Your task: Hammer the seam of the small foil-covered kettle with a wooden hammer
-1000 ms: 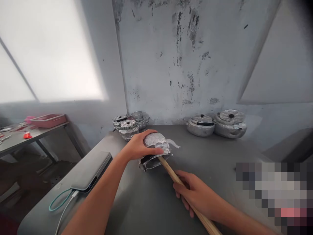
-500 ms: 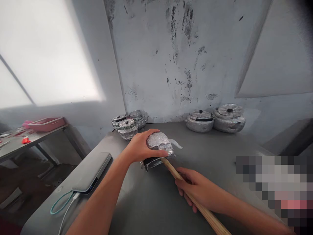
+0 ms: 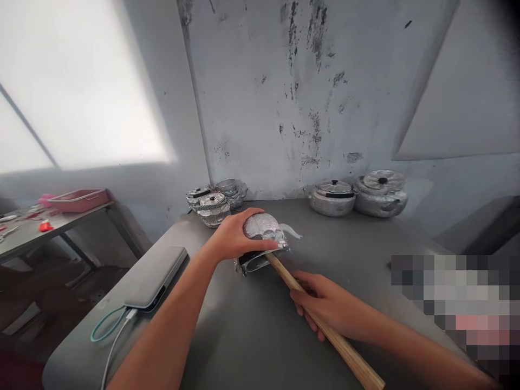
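Surface: grey, carrying everything I see.
Kettle: on its side at centre, spout toward 3 o'clock.
Stick: wooden, its tip in the kettle's mouth.
Left hand: wrapped over the kettle.
Right hand: gripping the stick.
Writing: none I can read.

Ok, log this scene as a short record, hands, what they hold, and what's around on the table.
left hand: clasped over the small kettle, which lies tipped on the grey table
right hand: gripping the wooden stick, whose far end goes into the kettle
back right: two lidded kettles
back left: cluster of small kettles
left edge: power bank with cable
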`<state>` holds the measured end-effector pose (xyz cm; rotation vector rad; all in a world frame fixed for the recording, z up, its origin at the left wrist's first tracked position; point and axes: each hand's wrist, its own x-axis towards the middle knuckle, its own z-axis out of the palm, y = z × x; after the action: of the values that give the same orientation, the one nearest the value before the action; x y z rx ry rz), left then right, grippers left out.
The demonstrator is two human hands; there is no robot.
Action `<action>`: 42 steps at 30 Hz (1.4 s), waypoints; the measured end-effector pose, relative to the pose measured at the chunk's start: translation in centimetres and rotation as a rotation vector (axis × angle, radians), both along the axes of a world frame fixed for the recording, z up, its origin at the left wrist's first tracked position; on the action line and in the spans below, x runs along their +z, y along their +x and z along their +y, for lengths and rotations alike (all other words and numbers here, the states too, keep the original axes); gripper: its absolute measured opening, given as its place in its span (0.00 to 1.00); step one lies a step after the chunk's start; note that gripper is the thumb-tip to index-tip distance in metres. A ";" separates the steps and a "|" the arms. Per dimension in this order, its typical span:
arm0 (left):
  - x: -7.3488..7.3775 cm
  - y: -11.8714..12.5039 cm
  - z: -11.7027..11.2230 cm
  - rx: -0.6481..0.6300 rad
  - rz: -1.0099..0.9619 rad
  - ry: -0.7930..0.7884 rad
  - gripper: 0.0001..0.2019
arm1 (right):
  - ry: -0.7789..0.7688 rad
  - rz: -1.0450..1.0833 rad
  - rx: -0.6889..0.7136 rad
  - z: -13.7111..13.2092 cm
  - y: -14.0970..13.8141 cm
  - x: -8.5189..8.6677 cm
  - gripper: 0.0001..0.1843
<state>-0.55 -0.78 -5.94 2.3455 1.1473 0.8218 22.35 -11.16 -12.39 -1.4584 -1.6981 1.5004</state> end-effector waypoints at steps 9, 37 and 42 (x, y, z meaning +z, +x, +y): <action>0.0 -0.2 0.0 0.006 -0.029 -0.014 0.40 | 0.003 0.018 0.007 0.1 -0.1 0.2 0.07; -1.8 -2.9 4.5 0.400 -0.366 -0.139 0.32 | 0.493 -0.275 -0.144 -1.1 0.4 1.6 0.16; -1.9 -4.2 5.0 0.586 -0.370 -0.282 0.35 | 0.738 -0.551 -0.377 -0.5 2.0 1.2 0.12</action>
<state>-4.70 4.24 -7.89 1.5540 1.6695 1.1364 24.34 -11.65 -11.17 -1.6843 -1.8294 0.2107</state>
